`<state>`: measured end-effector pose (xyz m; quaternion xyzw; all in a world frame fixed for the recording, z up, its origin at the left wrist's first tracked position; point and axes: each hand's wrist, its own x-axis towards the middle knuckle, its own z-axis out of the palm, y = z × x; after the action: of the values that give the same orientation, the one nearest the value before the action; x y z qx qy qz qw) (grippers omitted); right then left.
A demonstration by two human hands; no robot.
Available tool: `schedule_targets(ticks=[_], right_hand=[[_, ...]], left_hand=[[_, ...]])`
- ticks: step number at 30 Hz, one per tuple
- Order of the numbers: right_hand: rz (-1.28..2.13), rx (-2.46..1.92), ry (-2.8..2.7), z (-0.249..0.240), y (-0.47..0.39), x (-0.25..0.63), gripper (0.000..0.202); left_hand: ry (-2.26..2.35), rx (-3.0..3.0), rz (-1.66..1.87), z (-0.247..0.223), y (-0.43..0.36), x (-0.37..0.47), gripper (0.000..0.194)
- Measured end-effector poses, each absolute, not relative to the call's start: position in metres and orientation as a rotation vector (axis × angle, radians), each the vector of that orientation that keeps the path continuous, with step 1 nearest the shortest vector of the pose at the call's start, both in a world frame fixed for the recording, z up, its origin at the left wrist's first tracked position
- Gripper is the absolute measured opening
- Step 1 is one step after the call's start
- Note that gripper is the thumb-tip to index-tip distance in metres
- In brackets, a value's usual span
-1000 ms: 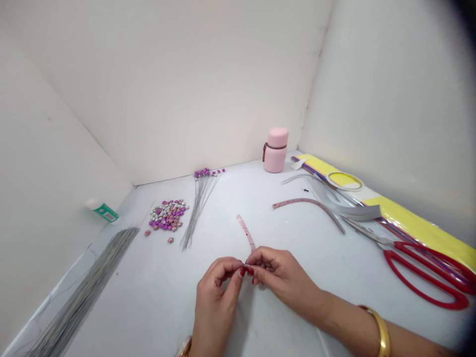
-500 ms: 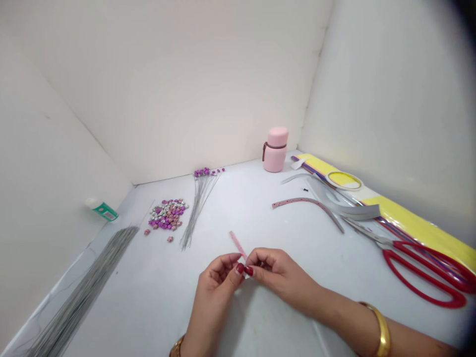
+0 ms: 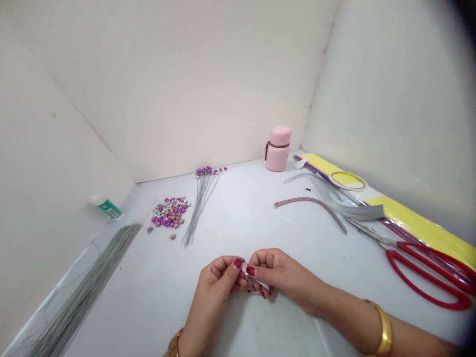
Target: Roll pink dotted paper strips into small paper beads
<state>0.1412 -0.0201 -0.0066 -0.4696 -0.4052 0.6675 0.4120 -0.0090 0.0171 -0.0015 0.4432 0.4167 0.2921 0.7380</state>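
Observation:
A small pink paper strip (image 3: pixel 244 268) is folded between the fingertips of both hands, low in the middle of the head view. My left hand (image 3: pixel 219 280) pinches it from the left with thumb and forefinger. From the right, my right hand (image 3: pixel 277 272) pinches the same strip, its thumb close to the other thumb. Part of the strip shows below the fingers; the rest is hidden by them. Past the hands, to the right, a curved pink strip with dots (image 3: pixel 301 200) lies on the table.
Small purple, silver and pink stars (image 3: pixel 170 212) lie in a pile at left, beside wires with purple tips (image 3: pixel 203 198) and a wire bundle (image 3: pixel 89 282). Also around are a green tube (image 3: pixel 109 208), pink flask (image 3: pixel 278 151), red scissors (image 3: pixel 427 272), tape roll (image 3: pixel 347 181) and yellow sheets (image 3: pixel 416 220).
The strip's free end, which pointed up and away from the fingers, no longer sticks up; part of it now shows below the fingers. The view has shifted slightly.

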Motion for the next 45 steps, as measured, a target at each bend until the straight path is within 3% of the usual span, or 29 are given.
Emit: schedule_targets(ticks=[22,32,45], right_hand=[[1.846,-1.146,-0.902,-0.0043,-0.021,0.1423,0.033],[1.701,-1.303,-0.994,-0.0052,-0.022,0.1396,0.023],[1.591,-1.231,-1.027,-0.0031,-0.0222,0.1369,0.017]], left_hand=[[0.934,0.723,0.654,-0.0004,0.0146,-0.0115,0.016],[1.008,0.894,0.685,-0.0007,0.0144,-0.0064,0.012],[1.0,1.039,0.753,-0.0076,0.011,-0.0072,0.028]])
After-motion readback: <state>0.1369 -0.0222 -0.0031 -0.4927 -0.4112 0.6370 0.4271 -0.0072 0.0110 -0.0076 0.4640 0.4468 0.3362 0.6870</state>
